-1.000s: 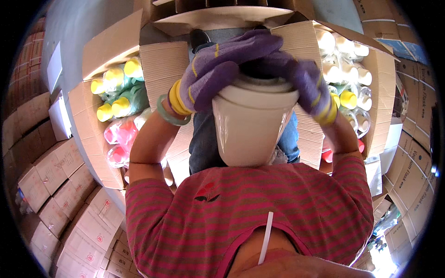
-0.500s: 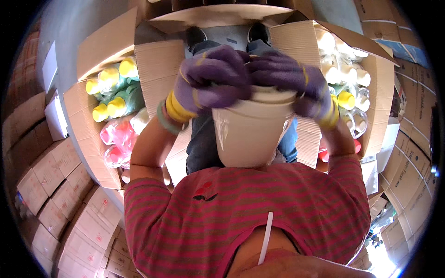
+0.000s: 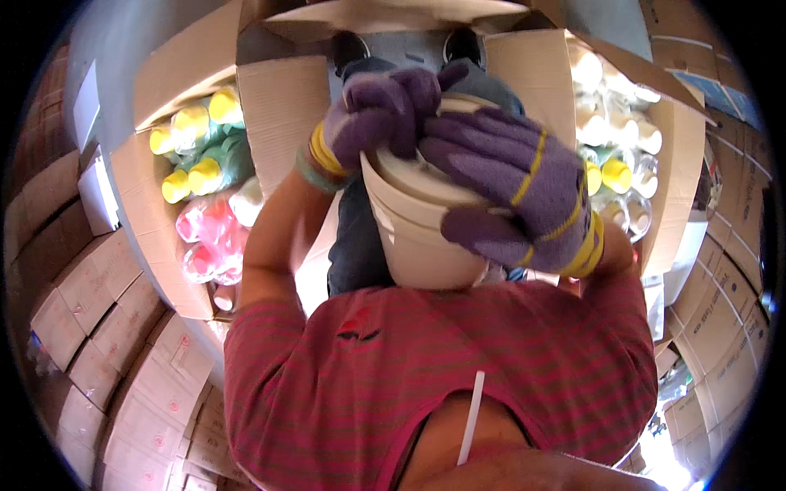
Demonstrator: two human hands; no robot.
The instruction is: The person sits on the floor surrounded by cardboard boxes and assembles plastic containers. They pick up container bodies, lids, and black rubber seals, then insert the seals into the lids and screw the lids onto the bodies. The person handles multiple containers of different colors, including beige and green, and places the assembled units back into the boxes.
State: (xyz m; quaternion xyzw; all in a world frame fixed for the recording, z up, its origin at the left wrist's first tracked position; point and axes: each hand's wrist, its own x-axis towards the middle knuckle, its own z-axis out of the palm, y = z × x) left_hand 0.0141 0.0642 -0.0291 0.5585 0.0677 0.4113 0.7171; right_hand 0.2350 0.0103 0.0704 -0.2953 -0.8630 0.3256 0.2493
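A cream plastic bucket (image 3: 426, 254) stands tilted between my legs, against my shirt. Its pale round lid (image 3: 413, 176) shows partly between my hands. My left hand (image 3: 381, 110), in a purple knit glove with a yellow cuff, is closed in a fist at the bucket's far left rim; whatever it grips there is hidden. Across the lid lies my right hand (image 3: 524, 176), gloved alike, with fingers stretched out and its thumb against the bucket's near right side. Both hands touch the bucket, and they cover much of its top.
An open carton (image 3: 164, 245) on the left holds bottles with yellow caps (image 3: 205, 174) and pink ones (image 3: 214, 225). Another open carton (image 3: 675, 180) on the right has white-capped bottles (image 3: 622, 131). Stacked cartons (image 3: 135, 303) line both sides. My shoes (image 3: 350, 49) are beyond the bucket.
My right hand has come nearer and flattened over the lid. My left hand has shifted slightly up and curled into a fist. The bucket has tipped and moved a little left.
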